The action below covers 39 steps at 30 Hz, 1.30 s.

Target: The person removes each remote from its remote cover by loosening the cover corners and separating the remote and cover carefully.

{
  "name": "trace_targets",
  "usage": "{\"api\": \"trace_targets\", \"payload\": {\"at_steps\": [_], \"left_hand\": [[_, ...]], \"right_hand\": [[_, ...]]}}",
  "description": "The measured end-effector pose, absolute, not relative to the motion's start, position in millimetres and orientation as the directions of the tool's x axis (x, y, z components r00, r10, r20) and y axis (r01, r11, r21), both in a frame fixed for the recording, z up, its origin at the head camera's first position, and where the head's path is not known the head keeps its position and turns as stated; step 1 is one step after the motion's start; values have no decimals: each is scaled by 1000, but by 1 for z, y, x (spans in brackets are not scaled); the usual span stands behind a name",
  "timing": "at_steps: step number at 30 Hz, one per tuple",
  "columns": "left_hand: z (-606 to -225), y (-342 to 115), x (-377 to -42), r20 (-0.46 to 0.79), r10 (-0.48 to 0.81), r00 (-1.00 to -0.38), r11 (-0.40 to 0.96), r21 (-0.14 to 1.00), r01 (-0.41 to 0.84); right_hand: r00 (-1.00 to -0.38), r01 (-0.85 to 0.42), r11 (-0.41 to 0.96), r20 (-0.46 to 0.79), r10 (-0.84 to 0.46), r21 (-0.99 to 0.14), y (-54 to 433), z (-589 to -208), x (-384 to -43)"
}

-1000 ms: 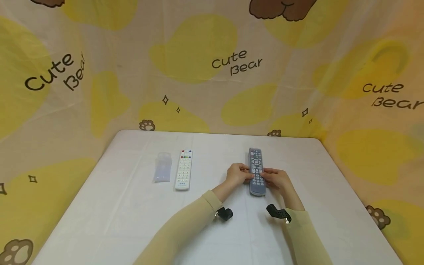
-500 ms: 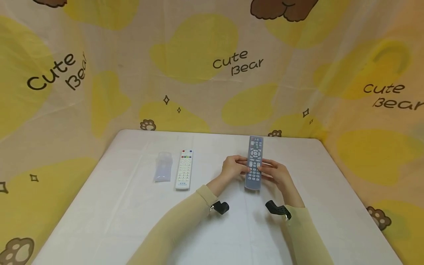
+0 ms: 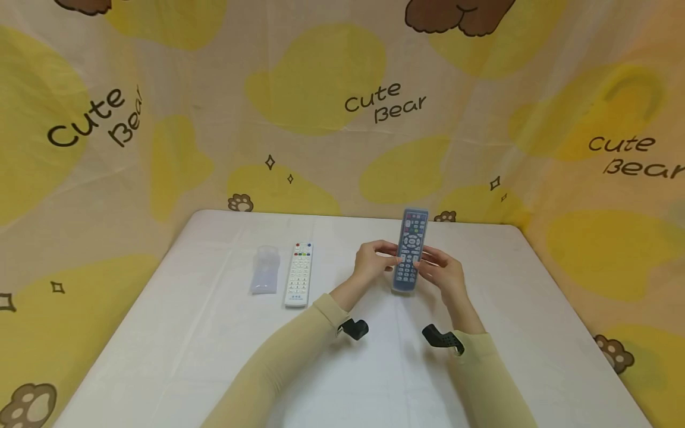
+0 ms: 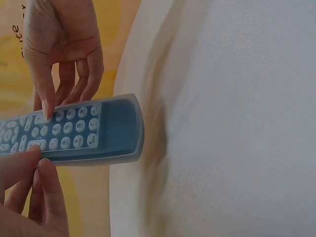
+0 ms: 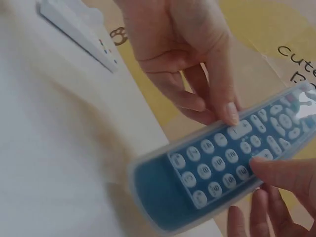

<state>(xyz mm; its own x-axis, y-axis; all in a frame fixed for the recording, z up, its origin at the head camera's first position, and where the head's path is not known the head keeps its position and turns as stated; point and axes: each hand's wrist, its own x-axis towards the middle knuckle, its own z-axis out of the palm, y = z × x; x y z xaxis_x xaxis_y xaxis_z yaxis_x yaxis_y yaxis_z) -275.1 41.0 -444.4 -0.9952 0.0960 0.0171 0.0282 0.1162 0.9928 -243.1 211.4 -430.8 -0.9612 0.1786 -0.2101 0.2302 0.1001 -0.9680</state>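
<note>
A blue-grey remote control (image 3: 411, 249) in a translucent sleeve is held above the table, its far end tipped up. My left hand (image 3: 371, 261) pinches its left edge, thumb on the button face and fingers at the side and behind. From the opposite edge my right hand (image 3: 445, 272) grips it the same way. In the left wrist view the remote (image 4: 121, 126) shows its rows of white number buttons, and a shadow lies on the table beyond it. The right wrist view shows the remote's lower end (image 5: 155, 190), with the sleeve reaching slightly past it.
On the white table (image 3: 214, 356), left of the hands, lies a white remote control (image 3: 298, 275) with coloured buttons. Beside it is a flat translucent sleeve (image 3: 264, 270). A patterned yellow curtain (image 3: 316, 77) hangs behind and along the sides.
Both hands have raised the blue-grey remote off the table and tilted its far end up. It has moved slightly left and away. The white remote and the loose sleeve lie as before.
</note>
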Motion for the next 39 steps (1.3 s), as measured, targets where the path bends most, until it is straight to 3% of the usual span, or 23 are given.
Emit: {"api": "trace_targets", "payload": {"at_steps": [7, 13, 18, 22, 29, 39], "left_hand": [[-443, 41, -274, 49, 67, -997, 30, 998, 51], [-439, 39, -271, 72, 38, -997, 21, 997, 73], [-438, 38, -271, 29, 84, -996, -108, 994, 20], [-440, 38, -271, 11, 122, -993, -195, 981, -13], [-448, 36, -268, 24, 108, -994, -8, 1000, 23], [-455, 35, -269, 26, 128, -991, -49, 999, 19]], "right_hand": [[-972, 125, 110, -100, 212, -986, 206, -436, -243], [-986, 70, -149, -90, 138, -986, 205, -439, -243], [-981, 87, -370, -144, 129, -925, 203, -436, -240], [-970, 115, -458, -199, 140, -881, 203, -435, -239], [-967, 113, -336, -181, 179, -935, 202, -440, -239], [-964, 190, -213, -223, 145, -958, 209, -446, -240]]}}
